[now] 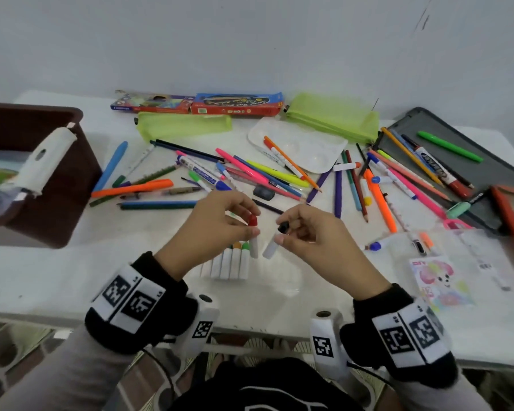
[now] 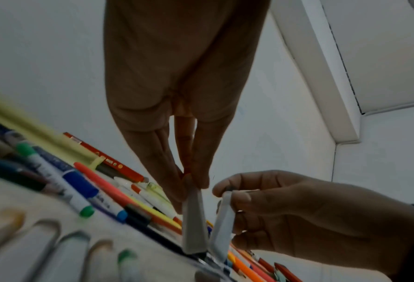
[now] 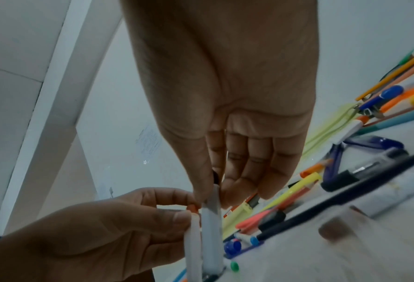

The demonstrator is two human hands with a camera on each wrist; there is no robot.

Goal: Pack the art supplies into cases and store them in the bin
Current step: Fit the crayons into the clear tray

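Centrally above counter [image 1: 72, 274]: left hand [image 1: 214, 229] pinching red-capped crayon [image 1: 253, 237], right hand [image 1: 309, 232] pinching black-capped crayon [image 1: 275, 240], both grips narrow, wrists raised.

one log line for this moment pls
left hand: pinches red-capped marker | right hand: pinches black-capped marker | marker row: on table | bin: left
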